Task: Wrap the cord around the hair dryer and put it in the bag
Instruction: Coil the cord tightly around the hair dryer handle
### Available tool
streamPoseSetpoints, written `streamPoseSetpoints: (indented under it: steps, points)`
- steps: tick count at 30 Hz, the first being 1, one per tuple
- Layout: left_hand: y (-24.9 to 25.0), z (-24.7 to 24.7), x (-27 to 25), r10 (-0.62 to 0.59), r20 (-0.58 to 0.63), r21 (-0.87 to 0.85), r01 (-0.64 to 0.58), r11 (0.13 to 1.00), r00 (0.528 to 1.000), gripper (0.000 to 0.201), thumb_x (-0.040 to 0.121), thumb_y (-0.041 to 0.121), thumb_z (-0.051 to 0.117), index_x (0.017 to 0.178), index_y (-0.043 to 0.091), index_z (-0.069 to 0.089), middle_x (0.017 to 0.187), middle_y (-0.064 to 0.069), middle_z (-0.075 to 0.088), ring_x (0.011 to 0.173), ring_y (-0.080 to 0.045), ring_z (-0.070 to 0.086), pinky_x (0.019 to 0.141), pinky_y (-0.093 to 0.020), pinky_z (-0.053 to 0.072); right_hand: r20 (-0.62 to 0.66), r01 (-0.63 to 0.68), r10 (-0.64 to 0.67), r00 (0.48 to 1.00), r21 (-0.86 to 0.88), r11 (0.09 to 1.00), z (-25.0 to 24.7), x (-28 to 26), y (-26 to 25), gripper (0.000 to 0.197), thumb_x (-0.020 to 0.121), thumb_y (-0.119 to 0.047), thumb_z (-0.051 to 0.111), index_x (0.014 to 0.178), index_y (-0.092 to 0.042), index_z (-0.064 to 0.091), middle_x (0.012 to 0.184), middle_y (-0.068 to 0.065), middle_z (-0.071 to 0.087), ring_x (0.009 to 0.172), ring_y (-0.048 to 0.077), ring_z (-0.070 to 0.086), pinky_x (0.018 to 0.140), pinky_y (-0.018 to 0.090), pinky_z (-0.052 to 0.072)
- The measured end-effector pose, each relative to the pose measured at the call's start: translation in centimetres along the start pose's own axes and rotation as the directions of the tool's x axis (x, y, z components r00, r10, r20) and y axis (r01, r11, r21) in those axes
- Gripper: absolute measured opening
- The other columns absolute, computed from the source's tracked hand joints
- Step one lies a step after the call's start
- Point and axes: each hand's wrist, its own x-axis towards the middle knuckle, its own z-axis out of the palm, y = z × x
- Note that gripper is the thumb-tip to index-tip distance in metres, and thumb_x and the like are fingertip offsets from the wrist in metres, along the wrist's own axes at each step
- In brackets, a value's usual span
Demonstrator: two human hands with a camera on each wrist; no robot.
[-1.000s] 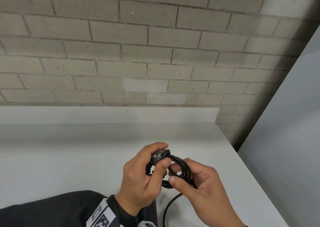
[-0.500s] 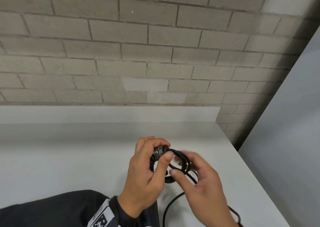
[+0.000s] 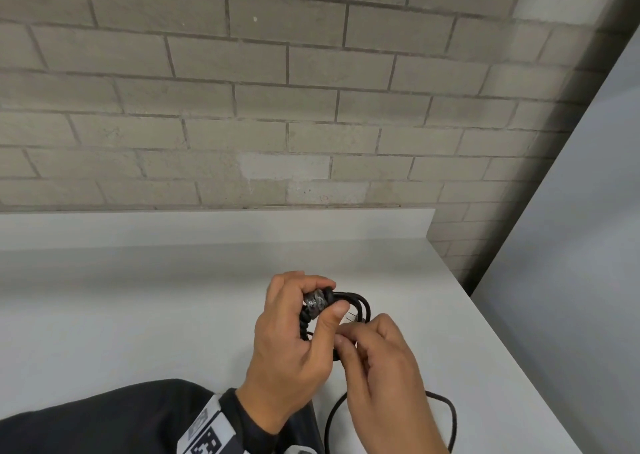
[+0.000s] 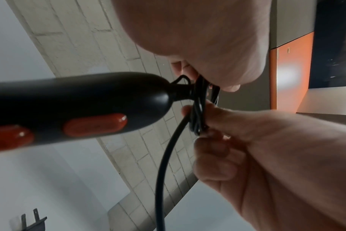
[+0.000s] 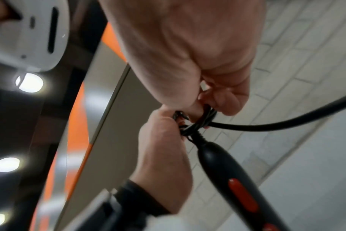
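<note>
Hands meet above the white counter [image 3: 138, 308], close to its right edge. The left hand [image 3: 291, 342] is raised with its back toward the head camera, fingers curled over the top of the cord [image 3: 360, 306] coils and thumb pressed on them from the near side, so it grips the bundle at the end of the dryer [image 4: 75, 107] handle. The right hand [image 3: 384, 367] sits just beside it, to the right and lower, its fingertips [image 3: 341, 344] pinching the same coils. In the left wrist view the right thumb and forefinger close on the loops where the cord leaves the handle's strain relief. The dryer is black with red buttons [image 4: 95, 124]; its handle hangs below the left hand, off the counter, mostly hidden from the head camera. A loose run of cord [image 3: 446, 415] curves from the coils down onto the counter by the right wrist. The plug [image 4: 33, 222] lies on the counter, prongs up. No bag can be made out in any view. A grey brick wall [image 3: 311, 90] stands behind the counter.
</note>
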Motion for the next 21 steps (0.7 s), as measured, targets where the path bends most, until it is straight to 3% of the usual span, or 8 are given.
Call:
streamPoseSetpoints:
  steps: [2, 5, 8, 12, 15, 17, 20, 21]
  points:
    - [-0.1, 0.0, 0.1, 0.013, 0.006, 0.013, -0.013, 1.000, 1.000, 0.017, 0.089, 0.034, 0.057, 0.105, 0.028, 0.057, 0.098, 0.003, 0.058, 0.098, 0.000, 0.059, 0.078, -0.004, 0.043, 0.128, -0.114, 0.105, 0.986, 0.065, 0.991, -0.8, 0.2, -0.5, 0.017, 0.096, -0.025, 0.056, 0.087, -0.027, 0.071, 0.082, -0.006, 0.047, 0.081, 0.007, 0.053, 0.065, 0.011, 0.041]
    - [-0.3, -0.1, 0.3, 0.028, 0.019, 0.032, -0.029, 0.999, 0.999, 0.019, 0.088, 0.035, 0.058, 0.105, 0.028, 0.057, 0.099, 0.006, 0.058, 0.097, -0.003, 0.060, 0.077, -0.004, 0.043, 0.238, -0.211, 0.168, 0.957, 0.167, 0.963, -1.9, 0.7, -0.8, 0.018, 0.093, -0.026, 0.061, 0.078, -0.031, 0.069, 0.076, -0.007, 0.048, 0.065, 0.004, 0.050, 0.063, 0.015, 0.040]
    - [-0.5, -0.3, 0.3, 0.025, 0.014, 0.026, -0.025, 0.999, 1.000, 0.022, 0.091, 0.045, 0.057, 0.105, 0.029, 0.057, 0.098, 0.005, 0.058, 0.090, -0.007, 0.062, 0.075, -0.006, 0.044, 0.339, -0.298, 0.200, 0.919, 0.269, 0.916, -2.7, 1.3, -0.7, 0.024, 0.093, -0.023, 0.062, 0.074, -0.035, 0.069, 0.065, -0.011, 0.049, 0.061, 0.004, 0.049, 0.062, 0.015, 0.040]
    - [-0.7, -0.5, 0.4, 0.052, 0.012, 0.036, -0.053, 0.998, 0.999, 0.020, 0.090, 0.040, 0.059, 0.106, 0.028, 0.057, 0.098, 0.006, 0.058, 0.088, -0.007, 0.062, 0.074, -0.007, 0.045, 0.340, -0.343, 0.221, 0.914, 0.354, 0.870, -3.0, 1.4, -0.9, 0.018, 0.091, -0.028, 0.064, 0.074, -0.031, 0.073, 0.056, -0.013, 0.046, 0.057, 0.006, 0.045, 0.060, 0.018, 0.037]
    - [-0.7, -0.5, 0.6, 0.092, 0.020, 0.054, -0.093, 0.994, 0.996, 0.025, 0.094, 0.047, 0.056, 0.107, 0.026, 0.056, 0.103, 0.011, 0.056, 0.090, -0.007, 0.061, 0.075, -0.006, 0.045, 0.368, -0.389, 0.243, 0.898, 0.402, 0.829, -3.5, 1.4, -1.2, 0.019, 0.077, -0.039, 0.061, 0.075, -0.026, 0.075, 0.057, -0.006, 0.046, 0.057, 0.011, 0.044, 0.062, 0.022, 0.039]
    - [-0.7, -0.6, 0.7, 0.094, 0.014, 0.050, -0.095, 0.994, 0.995, 0.030, 0.096, 0.052, 0.051, 0.107, 0.025, 0.056, 0.102, 0.009, 0.056, 0.090, -0.003, 0.060, 0.076, -0.004, 0.043, 0.431, -0.482, 0.275, 0.860, 0.505, 0.716, -4.3, 1.5, -1.4, 0.026, 0.077, -0.038, 0.061, 0.073, -0.016, 0.074, 0.062, 0.001, 0.049, 0.058, 0.014, 0.045, 0.063, 0.027, 0.039]
    - [-0.6, -0.7, 0.9, 0.110, 0.010, 0.052, -0.110, 0.993, 0.994, 0.030, 0.095, 0.053, 0.051, 0.105, 0.025, 0.056, 0.100, 0.009, 0.056, 0.088, 0.002, 0.058, 0.077, -0.003, 0.042, 0.530, -0.603, 0.290, 0.797, 0.674, 0.427, -5.6, 1.8, -1.8, 0.027, 0.078, -0.033, 0.062, 0.064, -0.011, 0.069, 0.064, 0.005, 0.050, 0.059, 0.016, 0.045, 0.053, 0.025, 0.041]
    - [-0.6, -0.6, 0.9, 0.119, 0.015, 0.052, -0.119, 0.991, 0.993, 0.029, 0.096, 0.052, 0.052, 0.105, 0.025, 0.057, 0.099, 0.009, 0.056, 0.087, 0.001, 0.057, 0.076, -0.003, 0.042, 0.538, -0.605, 0.277, 0.796, 0.688, 0.402, -5.8, 1.8, -1.7, 0.028, 0.079, -0.033, 0.062, 0.063, -0.010, 0.068, 0.064, 0.006, 0.050, 0.059, 0.017, 0.045, 0.052, 0.024, 0.041]
